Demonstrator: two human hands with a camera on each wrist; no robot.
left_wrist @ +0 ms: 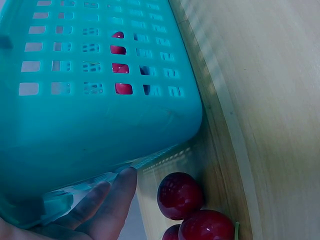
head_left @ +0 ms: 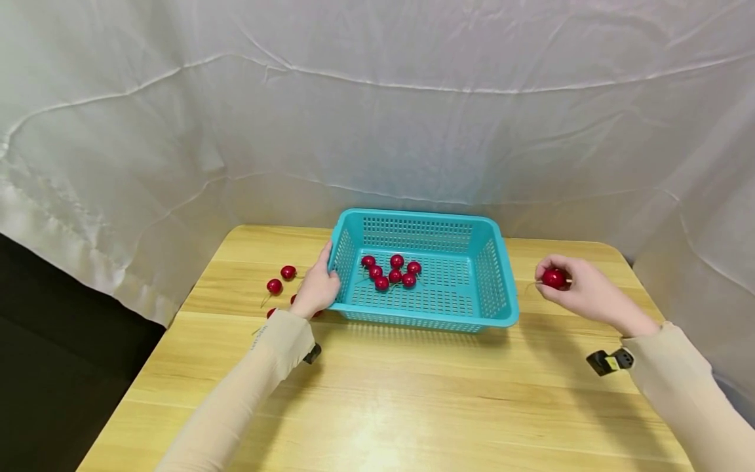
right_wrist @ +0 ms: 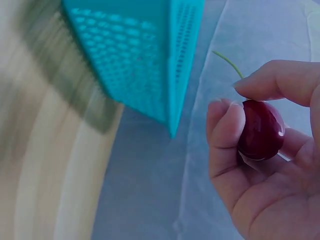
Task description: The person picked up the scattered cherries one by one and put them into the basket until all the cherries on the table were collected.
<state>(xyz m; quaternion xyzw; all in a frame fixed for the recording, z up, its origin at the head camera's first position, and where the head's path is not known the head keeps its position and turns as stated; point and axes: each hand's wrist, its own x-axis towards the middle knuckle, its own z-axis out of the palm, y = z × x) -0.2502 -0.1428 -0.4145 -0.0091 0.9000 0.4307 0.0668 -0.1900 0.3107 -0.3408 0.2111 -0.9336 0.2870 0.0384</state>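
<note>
A turquoise perforated plastic basket [head_left: 501, 320] stands on the wooden table. My left hand [head_left: 318, 285] grips its left rim, and in the left wrist view the fingers [left_wrist: 117, 202] lie against the basket's end wall. Inside the basket, several red cherries [head_left: 394, 276] form a loose cluster toward the left. To the right of the basket, my right hand [head_left: 580, 288] holds a dark red cherry [right_wrist: 261, 130] between thumb and curled fingers. Its thin green stem [right_wrist: 228, 62] sticks out past the fingertips.
More cherries [head_left: 274, 286] with stems lie on the table [head_left: 377, 393] left of the basket, some partly hidden by the left hand and sleeve. A pale fabric curtain [head_left: 413, 144] hangs behind and along both sides. Small black devices [head_left: 610, 361] are worn on the wrists.
</note>
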